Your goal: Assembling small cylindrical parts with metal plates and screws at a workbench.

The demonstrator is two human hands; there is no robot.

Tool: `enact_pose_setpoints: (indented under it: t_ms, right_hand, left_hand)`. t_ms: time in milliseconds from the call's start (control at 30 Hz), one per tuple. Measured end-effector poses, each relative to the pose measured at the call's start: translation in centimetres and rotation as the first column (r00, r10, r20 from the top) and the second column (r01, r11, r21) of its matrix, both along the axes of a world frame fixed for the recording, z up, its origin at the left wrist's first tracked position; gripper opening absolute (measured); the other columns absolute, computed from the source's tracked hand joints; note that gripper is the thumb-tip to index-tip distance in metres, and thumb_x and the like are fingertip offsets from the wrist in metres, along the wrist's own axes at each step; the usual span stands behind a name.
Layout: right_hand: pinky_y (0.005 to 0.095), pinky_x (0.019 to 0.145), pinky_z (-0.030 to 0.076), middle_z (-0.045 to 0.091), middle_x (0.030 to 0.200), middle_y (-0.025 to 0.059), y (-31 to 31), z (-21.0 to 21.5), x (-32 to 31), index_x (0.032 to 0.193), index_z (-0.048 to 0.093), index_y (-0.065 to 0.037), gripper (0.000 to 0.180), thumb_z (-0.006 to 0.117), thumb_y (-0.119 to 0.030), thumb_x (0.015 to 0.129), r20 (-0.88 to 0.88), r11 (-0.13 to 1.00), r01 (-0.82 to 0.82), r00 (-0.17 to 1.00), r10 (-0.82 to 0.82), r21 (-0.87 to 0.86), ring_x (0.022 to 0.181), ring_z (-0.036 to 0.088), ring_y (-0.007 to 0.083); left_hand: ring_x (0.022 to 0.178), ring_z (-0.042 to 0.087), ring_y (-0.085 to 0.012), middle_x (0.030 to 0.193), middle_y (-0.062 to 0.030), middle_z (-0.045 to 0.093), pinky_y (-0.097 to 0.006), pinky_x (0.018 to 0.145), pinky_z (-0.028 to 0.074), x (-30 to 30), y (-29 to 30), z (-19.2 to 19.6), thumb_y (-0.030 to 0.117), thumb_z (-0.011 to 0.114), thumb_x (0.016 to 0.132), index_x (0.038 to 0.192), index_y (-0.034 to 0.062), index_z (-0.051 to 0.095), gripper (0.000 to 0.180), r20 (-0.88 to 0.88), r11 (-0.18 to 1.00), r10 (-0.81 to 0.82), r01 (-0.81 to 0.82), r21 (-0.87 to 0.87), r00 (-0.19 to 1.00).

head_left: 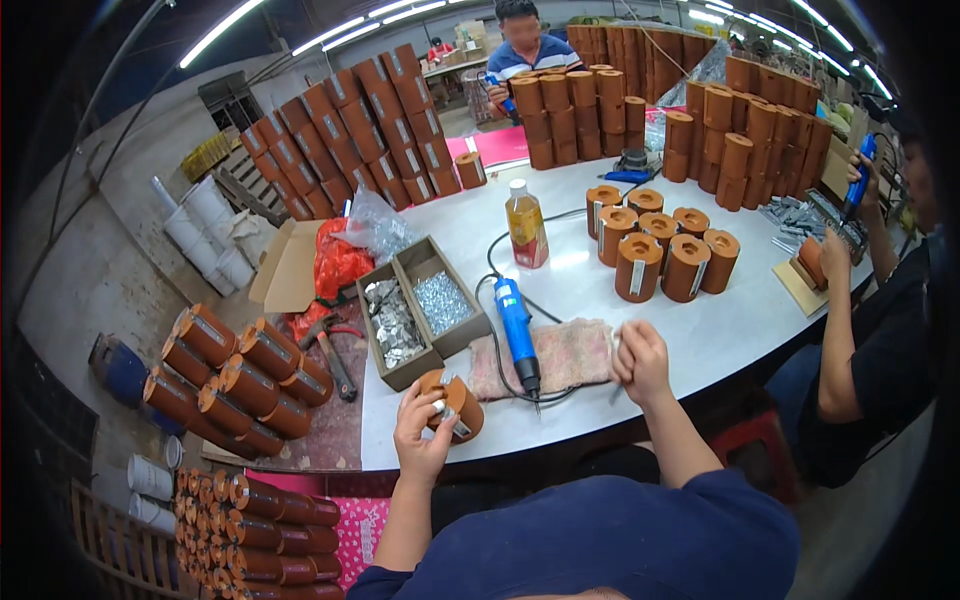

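My left hand (420, 432) is closed against the side of a brown wooden-looking cylinder (466, 408) at the table's near edge. A pale metal strip runs down the cylinder's side, and white wrapping covers one of my fingertips. Over the right end of a folded pinkish cloth (580, 362) is my right hand (640, 360), its fingers pinched together; what they hold, if anything, is too small to make out. Between the hands a blue electric screwdriver (516, 325) lies across the cloth, its bit toward me. A two-part box (432, 352) beside my left hand holds metal plates (393, 318) and screws (441, 300).
Several brown cylinders (638, 268) stand right of a drink bottle (526, 226); more are stacked in rows (345, 130) behind and piled (250, 385) at left. A hammer (335, 360) lies left of the box. The screwdriver's cord (490, 240) loops over the table. Co-workers sit opposite (535, 50) and at right (870, 330).
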State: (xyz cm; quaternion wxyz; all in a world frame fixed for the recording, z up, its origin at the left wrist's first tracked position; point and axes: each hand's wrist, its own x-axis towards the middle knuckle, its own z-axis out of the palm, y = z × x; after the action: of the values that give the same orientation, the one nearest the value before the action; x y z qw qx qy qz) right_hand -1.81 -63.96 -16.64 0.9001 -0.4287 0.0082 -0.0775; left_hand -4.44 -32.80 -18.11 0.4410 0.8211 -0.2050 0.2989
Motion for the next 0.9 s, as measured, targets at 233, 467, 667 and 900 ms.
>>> enact_pose_setpoints:
  t_ms: [233,467,667,900]
  right_hand:
    - [0.0229,0.039,0.035,0.047,0.055,-0.0009,-3.7,-3.1,-7.9,0.081,0.057,-0.005,0.021,0.057,-0.025,0.087,-0.65,0.358,-0.798,0.603,0.463,-0.485,0.044,0.043,0.007]
    - [0.0373,0.073,0.048,0.063,0.085,0.0208,-8.1,-14.1,-10.5,0.093,0.06,0.001,0.041,0.062,-0.037,0.077,-0.645,-0.051,-0.646,0.763,-0.031,-0.762,0.083,0.062,0.0326]
    - [0.0387,0.074,0.048,0.061,0.091,0.0245,-9.6,-18.4,-6.0,0.089,0.06,0.003,0.035,0.054,-0.03,0.081,-0.679,0.105,-0.683,0.671,-0.298,-0.722,0.088,0.06,0.0335]
    - [0.0377,0.069,0.048,0.063,0.083,0.0223,-9.9,-21.5,-3.3,0.08,0.063,0.002,0.034,0.054,-0.03,0.08,-0.82,0.035,-0.83,0.542,-0.185,-0.557,0.08,0.063,0.0314]
  left_hand:
    - [0.112,0.047,-0.0365,0.098,-0.0126,0.061,-0.043,0.094,0.038,-0.1,-0.9,1.1,0.01,0.075,0.061,0.087,0.0028,0.056,0.032,-0.051,0.997,0.078,-0.076,0.026,0.996]
    - [0.102,0.049,-0.0369,0.088,-0.0113,0.059,-0.044,0.089,0.039,0.4,-2.5,1.5,0.014,0.077,0.059,0.083,0.0017,0.054,0.035,0.031,0.96,0.202,-0.204,0.19,0.979]
    - [0.102,0.048,-0.0376,0.086,-0.0112,0.058,-0.044,0.088,0.038,0.6,-2.5,0.4,0.012,0.075,0.061,0.08,0.0023,0.053,0.031,0.062,0.962,0.222,-0.229,0.151,0.973]
    - [0.104,0.046,-0.038,0.091,-0.0116,0.055,-0.044,0.088,0.037,0.7,-2.9,-0.2,0.012,0.073,0.063,0.083,0.0028,0.05,0.032,0.138,0.94,0.268,-0.29,0.177,0.953]
